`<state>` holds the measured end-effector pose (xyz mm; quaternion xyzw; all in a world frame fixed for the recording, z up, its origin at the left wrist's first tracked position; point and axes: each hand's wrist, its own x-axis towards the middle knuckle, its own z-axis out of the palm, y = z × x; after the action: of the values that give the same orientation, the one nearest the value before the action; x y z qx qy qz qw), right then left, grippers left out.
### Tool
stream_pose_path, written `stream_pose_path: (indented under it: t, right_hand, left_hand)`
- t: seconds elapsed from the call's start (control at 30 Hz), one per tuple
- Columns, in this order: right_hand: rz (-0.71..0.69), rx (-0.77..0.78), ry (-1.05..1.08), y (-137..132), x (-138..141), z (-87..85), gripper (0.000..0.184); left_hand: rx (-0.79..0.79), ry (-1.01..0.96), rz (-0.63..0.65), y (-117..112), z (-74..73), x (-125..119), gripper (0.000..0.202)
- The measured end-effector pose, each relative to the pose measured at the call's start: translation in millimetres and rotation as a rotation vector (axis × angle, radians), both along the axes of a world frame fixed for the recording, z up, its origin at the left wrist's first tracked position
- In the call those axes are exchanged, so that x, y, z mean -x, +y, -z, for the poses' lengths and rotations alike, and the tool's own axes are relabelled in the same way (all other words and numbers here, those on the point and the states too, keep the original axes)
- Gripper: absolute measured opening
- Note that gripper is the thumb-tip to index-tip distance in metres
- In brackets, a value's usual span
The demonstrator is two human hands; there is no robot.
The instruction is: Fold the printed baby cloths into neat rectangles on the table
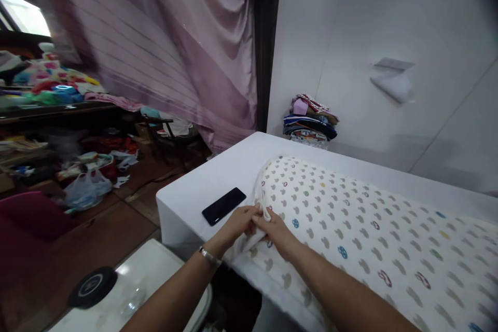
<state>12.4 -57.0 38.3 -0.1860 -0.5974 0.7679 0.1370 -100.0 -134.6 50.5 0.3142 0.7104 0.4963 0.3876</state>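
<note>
A white quilted cloth (327, 212) printed with grey, blue and red mushroom-like shapes lies across the white table and hangs over its front edge. At the cloth's left edge, my left hand (244, 219) pinches the fabric, a bracelet on its wrist. Right beside it, my right hand (274, 229) is closed on the same edge, where a small fold of fabric stands up between the fingers. The two hands nearly touch. Just left of them a black smartphone (224, 206) lies flat on the table.
The white table (187, 192) has a rounded left corner. Folded clothes (310, 119) are stacked at its back, against a white wall. A pinkish curtain (218, 57) hangs behind. At lower left, a white stool-like surface (155, 264) bears a round black object (93, 287). Bags and clutter fill the left.
</note>
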Motion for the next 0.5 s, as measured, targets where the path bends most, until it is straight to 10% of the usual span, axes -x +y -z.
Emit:
stream_pose_path:
  t: [0.3,0.5]
  right_hand:
    - [0.033,0.088,-0.068,2.8,3.2,16.6,0.034]
    - [0.012,0.094,-0.075,11.2,-1.7,6.9,0.038]
  left_hand:
    - [0.148,0.632,-0.063,71.6,-18.6,71.9,0.034]
    - [0.261,0.835,-0.009,96.3,-34.3,52.4,0.033]
